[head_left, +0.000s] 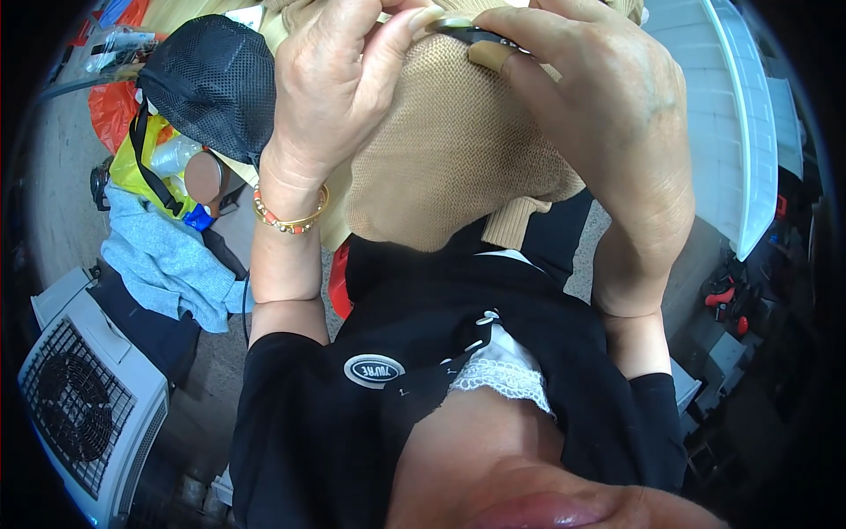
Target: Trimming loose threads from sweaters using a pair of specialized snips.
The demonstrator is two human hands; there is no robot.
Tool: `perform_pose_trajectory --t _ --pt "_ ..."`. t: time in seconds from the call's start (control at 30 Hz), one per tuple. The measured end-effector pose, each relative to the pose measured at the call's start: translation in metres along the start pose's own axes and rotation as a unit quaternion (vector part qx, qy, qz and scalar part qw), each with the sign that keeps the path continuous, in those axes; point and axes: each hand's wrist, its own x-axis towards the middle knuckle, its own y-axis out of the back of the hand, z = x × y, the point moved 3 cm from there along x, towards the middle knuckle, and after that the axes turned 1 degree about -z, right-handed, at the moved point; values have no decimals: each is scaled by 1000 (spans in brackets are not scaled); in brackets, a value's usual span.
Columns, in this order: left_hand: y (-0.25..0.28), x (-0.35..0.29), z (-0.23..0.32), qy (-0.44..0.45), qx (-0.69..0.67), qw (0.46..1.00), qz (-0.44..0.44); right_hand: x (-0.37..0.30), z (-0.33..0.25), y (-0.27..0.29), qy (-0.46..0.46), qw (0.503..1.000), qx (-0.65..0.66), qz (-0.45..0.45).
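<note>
Beige knit: a tan sweater (449, 150) of fine knitted fabric is held up close before the person's chest; its ribbed hem hangs down at the lower right side.
Left hand: the left hand (339, 84) is closed around a fold at the top of the sweater, thumb and fingers pinched together on the cloth. The wrist wears a gold bracelet (289, 216) with orange beads.
Right hand: the right hand (608, 115) is clamped on a small dark metal tool (467, 31), probably snips or little scissors, at the top edge of the knit. One finger has a tan plaster.
Place of the tool: it touches the sweater just between both hands, very near the upper rim of the view, so its tip is not clear.
Progress: it seems the work on the garment is in the middle. The cloth is gripped and the tool is set on it, but no cut thread or finished part can be seen.
Around: a black mesh cap (211, 79) and a light blue cloth (163, 264) lie at the left, a white fan housing (84, 406) lower left.
</note>
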Motion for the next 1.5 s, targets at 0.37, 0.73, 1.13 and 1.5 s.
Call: perform_pose_trajectory --t 0.37,0.73,1.13,1.5 --pt "-16 -17 -65 63 -293 954 31 -8 20 -8 -16 979 202 22" --pt "-12 -55 -68 225 -270 923 -156 -40 59 -41 -70 946 313 -41" --pt "18 -29 -26 45 -189 967 -165 -83 100 -33 -94 888 449 32" --pt "-13 -1 20 120 -272 943 -150 -106 156 -39 -222 820 514 118"
